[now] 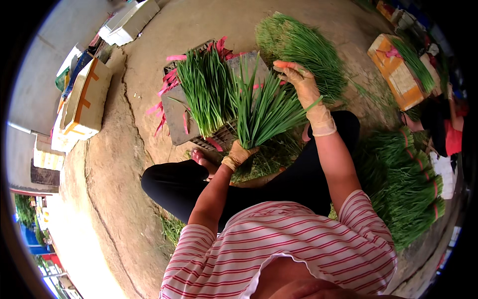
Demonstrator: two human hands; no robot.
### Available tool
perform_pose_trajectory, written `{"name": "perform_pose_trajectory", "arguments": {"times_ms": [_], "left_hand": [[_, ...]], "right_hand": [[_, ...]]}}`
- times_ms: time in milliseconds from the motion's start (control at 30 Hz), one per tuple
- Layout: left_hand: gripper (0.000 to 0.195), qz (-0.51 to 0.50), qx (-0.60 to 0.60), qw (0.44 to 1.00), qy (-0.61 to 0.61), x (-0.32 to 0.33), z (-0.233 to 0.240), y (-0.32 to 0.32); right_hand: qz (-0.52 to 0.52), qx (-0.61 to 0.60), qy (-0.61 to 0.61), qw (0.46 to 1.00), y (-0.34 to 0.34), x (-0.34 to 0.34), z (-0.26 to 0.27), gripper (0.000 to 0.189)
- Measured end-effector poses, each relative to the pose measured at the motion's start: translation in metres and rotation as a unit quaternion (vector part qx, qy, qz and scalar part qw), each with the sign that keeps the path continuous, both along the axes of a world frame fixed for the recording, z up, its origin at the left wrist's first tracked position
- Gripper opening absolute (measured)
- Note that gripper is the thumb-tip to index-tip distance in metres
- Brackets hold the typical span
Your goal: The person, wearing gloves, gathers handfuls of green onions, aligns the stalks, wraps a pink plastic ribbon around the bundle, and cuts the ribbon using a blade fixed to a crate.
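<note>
My left hand (239,154), in a thin pale glove, grips the base of a fanned bunch of long green leafy stalks (257,112). My right hand (297,78), gloved too, is raised to the right of that bunch, its fingers by the near edge of a large green heap (302,48); something orange shows at its fingertips, and whether it holds anything I cannot tell. A laid-out pile of green stalks with pale lower ends (205,89) lies on a grey board (175,119) over a plastic crate. Pink strips (170,80) hang around the board's edges.
Tied green bundles (407,187) lie in a row at the right. A taped foam box (397,74) holding more greens stands at the upper right, beside a partly visible person. Foam boxes (87,101) stand at the left and upper left. Loose trimmings (276,160) lie between my legs.
</note>
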State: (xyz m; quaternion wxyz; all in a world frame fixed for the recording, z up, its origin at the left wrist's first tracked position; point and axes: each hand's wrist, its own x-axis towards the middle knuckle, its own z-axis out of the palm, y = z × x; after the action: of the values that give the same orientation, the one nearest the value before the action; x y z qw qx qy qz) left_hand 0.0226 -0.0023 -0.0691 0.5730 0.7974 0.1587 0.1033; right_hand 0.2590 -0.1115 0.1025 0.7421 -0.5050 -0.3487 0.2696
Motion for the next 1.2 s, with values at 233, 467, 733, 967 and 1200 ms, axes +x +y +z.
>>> {"name": "perform_pose_trajectory", "arguments": {"times_ms": [233,467,733,967,1200], "left_hand": [[0.040,-0.028,0.036,0.999,0.024,-0.001,0.002,-0.002],[0.033,-0.011,0.006,1.000,0.005,0.001,-0.007,-0.002],[0.033,-0.021,0.004,0.999,0.025,0.001,-0.008,0.000],[0.034,0.016,-0.023,0.999,0.035,-0.002,-0.011,0.001],[0.033,0.008,0.021,0.999,0.041,0.000,-0.007,0.000]], "right_hand": [[-0.073,-0.182,-0.023,0.980,0.007,0.000,0.004,0.048],[-0.136,-0.080,-0.343,0.926,0.008,-0.007,-0.008,0.028],[0.008,-0.052,-0.327,0.944,0.021,-0.014,-0.033,0.013],[-0.123,0.028,-0.184,0.975,-0.009,-0.029,0.016,0.029],[0.107,-0.112,-0.161,0.975,-0.007,-0.063,0.013,0.029]]}}
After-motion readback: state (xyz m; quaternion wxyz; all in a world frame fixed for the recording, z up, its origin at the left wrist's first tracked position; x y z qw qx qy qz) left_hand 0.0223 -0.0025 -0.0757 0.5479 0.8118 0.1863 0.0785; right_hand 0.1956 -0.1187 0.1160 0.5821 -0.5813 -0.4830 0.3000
